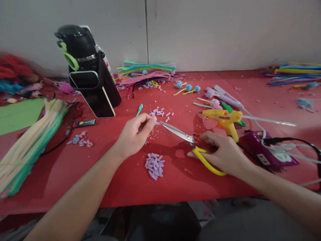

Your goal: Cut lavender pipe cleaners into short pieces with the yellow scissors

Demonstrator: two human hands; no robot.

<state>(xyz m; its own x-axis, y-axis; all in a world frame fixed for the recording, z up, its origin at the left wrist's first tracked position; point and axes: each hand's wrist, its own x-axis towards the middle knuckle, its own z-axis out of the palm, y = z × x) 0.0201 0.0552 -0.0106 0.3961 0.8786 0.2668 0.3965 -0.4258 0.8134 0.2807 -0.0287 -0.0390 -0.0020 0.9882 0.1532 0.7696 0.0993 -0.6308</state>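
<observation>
Above the red table (pixel 120 187): my left hand (pixel 132 135), fingertips pinching a small lilac piece (pixel 158 123); my right hand (pixel 223 150), wrapped round scissors (pixel 177 131), tips just beside it. Step, seemingly: trimming. Next cut calls for steady alignment.
</observation>
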